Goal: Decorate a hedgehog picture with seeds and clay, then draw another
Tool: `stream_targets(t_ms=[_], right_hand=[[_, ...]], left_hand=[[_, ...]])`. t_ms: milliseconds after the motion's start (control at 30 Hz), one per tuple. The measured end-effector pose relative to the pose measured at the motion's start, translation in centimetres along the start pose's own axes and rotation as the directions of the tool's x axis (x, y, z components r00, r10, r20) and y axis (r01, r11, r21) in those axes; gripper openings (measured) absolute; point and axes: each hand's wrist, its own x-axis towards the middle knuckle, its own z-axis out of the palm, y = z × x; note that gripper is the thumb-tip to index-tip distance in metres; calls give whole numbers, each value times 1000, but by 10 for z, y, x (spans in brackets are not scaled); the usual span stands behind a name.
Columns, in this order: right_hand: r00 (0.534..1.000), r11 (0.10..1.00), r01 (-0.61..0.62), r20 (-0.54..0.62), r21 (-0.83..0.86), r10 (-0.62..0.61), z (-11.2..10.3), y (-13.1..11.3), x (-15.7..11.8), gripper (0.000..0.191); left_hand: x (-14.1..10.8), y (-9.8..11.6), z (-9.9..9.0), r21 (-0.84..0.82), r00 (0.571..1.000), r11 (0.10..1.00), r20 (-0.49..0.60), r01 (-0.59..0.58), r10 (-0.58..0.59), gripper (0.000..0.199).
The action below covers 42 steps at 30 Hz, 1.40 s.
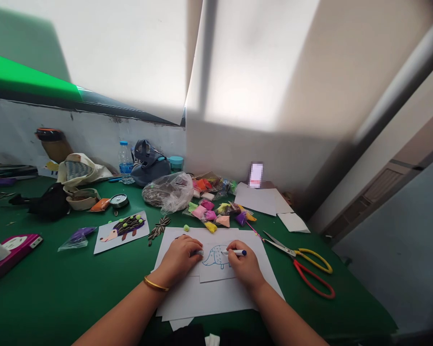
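Pinching a blue-capped white marker (237, 252) between thumb and fingers, the right hand (244, 265) poised over a blue-inked hedgehog outline on a small white sheet (216, 269), marker tip at the drawing. The left hand (179, 259), fingers curled, pressing down near the sheet's left edge, a gold bangle (156, 283) at the wrist; any hold on the small white bit at those fingertips impossible to tell. The small white sheet lying at centre on larger white paper sheets (216, 300), atop a green tabletop (346, 310): light, thin and flexible, apt to slide or crease, best pinned at a margin away from the ink. The marker light and stiff, best held by the barrel. Just right, red-and-yellow-handled scissors (296, 257). Above, bags of coloured modelling clay (211, 211). At left, a finished hedgehog picture (122, 232). At upper left, a water bottle (125, 161).
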Motion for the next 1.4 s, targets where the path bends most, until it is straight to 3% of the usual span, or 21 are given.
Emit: stream_targets(t_ms=[233,600,933,1400], right_hand=[[998,999,2,-55,47,1,-4,1,-3,15],[1000,1000,17,-4,12,-17,-3,0,-3,14],[998,999,22,-55,45,-19,-3,3,-6,15],[1000,1000,7,-3,-16,-7,-3,-1,-7,14]], left_hand=[[0,1,-2,1,1000,1000,7,6,-6,13],[0,-2,1,0,1000,1000,-7,-5,5,13],[-1,2,-3,-17,1000,1000,-4,9,-9,13],[0,0,-1,-13,1000,1000,-8,3,-3,14]])
